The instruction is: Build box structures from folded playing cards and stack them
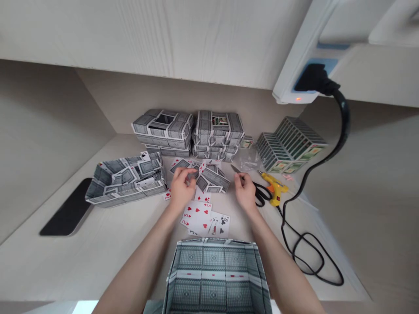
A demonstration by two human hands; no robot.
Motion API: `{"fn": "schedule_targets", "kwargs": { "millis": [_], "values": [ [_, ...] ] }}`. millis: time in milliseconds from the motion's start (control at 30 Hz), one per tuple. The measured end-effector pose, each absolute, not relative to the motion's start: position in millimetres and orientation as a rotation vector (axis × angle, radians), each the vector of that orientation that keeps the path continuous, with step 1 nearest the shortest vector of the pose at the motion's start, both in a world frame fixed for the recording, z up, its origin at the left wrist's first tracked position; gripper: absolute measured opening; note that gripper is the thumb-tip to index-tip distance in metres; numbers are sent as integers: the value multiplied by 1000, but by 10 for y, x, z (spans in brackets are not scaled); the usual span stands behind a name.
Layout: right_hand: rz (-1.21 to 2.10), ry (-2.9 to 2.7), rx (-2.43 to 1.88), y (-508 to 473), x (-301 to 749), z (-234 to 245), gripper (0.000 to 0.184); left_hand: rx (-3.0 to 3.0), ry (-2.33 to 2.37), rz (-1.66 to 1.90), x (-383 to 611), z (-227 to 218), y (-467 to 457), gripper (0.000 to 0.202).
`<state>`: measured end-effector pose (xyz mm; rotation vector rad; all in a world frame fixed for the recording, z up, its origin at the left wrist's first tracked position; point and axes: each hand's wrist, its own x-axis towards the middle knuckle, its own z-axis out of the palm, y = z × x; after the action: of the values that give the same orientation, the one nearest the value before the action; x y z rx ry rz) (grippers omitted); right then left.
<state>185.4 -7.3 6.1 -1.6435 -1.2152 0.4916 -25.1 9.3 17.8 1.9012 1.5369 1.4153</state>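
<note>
Scissors (260, 196) rest in right fingers (241, 179); left fingers (183, 175) pinch card (193, 175).

Face-up cards (203, 216) show 3, 8.

— What sort of place is this?

— A home craft corner, by the look of it; a pale wood-grain desk (98, 244) set into an alcove, with a cupboard (163, 35) of the same laminate overhead.

— Why craft and not an office?

— A yellow hot glue gun (275, 188) lies on the desk; a black cable (307, 253) loops from it up to a white power strip (304, 65) on the right wall; black-handled scissors (260, 194) sit just beside the gun; boxes built of playing cards (163, 128) are stacked at the back; rows of card packs (288, 144) stand to the right; loose playing cards (203, 216) are spread in the middle.
</note>
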Motion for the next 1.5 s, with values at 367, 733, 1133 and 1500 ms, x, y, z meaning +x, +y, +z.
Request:
{"fn": "schedule_targets", "kwargs": {
  "millis": [367,733,1133,1500],
  "values": [
    [561,-1423,-1430,-87,1797,12,59,2263,1310,1018,-152,113,-11,60],
    [648,-1388,-1488,-64,1874,-39,46,2224,1389,1102,-179,72,50,31],
    [843,-1150,-1389,49,1912,-164,48,2176,1472,1161,-193,50,76,23],
    [984,-944,-1345,100,1940,-144,20,2123,922,927,-181,953,-440,26]
  ]
}}
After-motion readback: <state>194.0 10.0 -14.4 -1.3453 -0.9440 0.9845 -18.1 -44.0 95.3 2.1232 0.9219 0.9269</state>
